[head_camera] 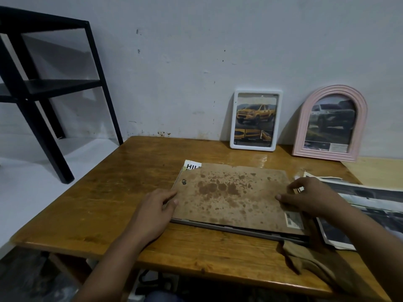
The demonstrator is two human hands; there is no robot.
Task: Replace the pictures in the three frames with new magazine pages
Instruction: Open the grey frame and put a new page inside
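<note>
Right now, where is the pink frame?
In the head view, the pink arched frame stands at the table's far right, leaning on the wall, just right of the white frame.

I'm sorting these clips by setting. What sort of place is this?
Probably a plain room at home: a worn wooden table pushed against a scuffed pale painted wall, with a black metal shelf unit beside it.
</note>
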